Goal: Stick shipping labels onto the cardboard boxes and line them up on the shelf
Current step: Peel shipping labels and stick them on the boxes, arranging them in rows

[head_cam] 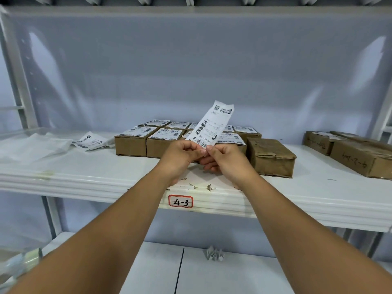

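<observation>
hands — left hand (182, 153) and right hand (220, 158) pinch shipping label (210, 126), peeling it — next, press onto bare box (270, 157) right of the labelled boxes (148, 141).

**White paper, brown card, pale blue backdrop**

At the centre of the frame the shipping label (210, 126) is white, printed with black barcodes, fine black text and a black QR square near its top. The labelled boxes (130, 145) behind it are brown with the same white-and-black print on top. The bare box (271, 158) at centre right is plain brown. The right-edge boxes (360, 158) carry black handwriting. The shelf (84, 170) is white, its tag (180, 201) white with a red border and black ink. The back panel (191, 60) is pale blue-grey.
</observation>
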`<state>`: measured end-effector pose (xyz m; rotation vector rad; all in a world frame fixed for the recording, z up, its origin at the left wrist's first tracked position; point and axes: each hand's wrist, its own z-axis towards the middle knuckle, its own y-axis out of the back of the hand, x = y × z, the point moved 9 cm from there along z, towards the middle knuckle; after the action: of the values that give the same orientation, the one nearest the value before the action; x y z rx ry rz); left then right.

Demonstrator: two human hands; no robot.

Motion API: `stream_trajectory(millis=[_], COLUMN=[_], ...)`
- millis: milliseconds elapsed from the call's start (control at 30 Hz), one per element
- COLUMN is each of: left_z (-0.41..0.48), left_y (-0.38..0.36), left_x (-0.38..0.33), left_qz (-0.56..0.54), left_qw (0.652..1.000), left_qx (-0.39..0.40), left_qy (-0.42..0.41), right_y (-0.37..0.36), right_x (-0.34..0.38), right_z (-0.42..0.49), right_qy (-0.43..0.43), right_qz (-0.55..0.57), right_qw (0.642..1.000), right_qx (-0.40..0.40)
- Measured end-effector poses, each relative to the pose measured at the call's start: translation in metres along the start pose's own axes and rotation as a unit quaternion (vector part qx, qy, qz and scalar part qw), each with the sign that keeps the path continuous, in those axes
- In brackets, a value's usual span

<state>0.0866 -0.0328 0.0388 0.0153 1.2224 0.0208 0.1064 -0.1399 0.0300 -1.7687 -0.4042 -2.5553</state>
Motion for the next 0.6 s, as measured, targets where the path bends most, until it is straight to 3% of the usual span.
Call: stream_trajectory(millis=[133, 433, 600], left_z=[-0.001, 0.011, 0.015], left_y=[0.0, -0.004, -0.004], left_x=[0.0, 0.018, 0.023], left_qz=[0.027, 0.048, 0.064], left_qw=[1.0, 0.994, 0.995], left_qx=[0.006, 0.084, 0.066], left_qy=[0.002, 0.042, 0.041], right_y=[0.004, 0.008, 0.009], right_x=[0.001, 0.005, 0.006], right_z=[0.0, -0.001, -0.001], right_qy=[-0.003, 0.016, 0.018], right_qz=[-0.061, -0.056, -0.072], right_qw=[0.998, 0.998, 0.996], right_qx=[-0.016, -0.027, -0.039])
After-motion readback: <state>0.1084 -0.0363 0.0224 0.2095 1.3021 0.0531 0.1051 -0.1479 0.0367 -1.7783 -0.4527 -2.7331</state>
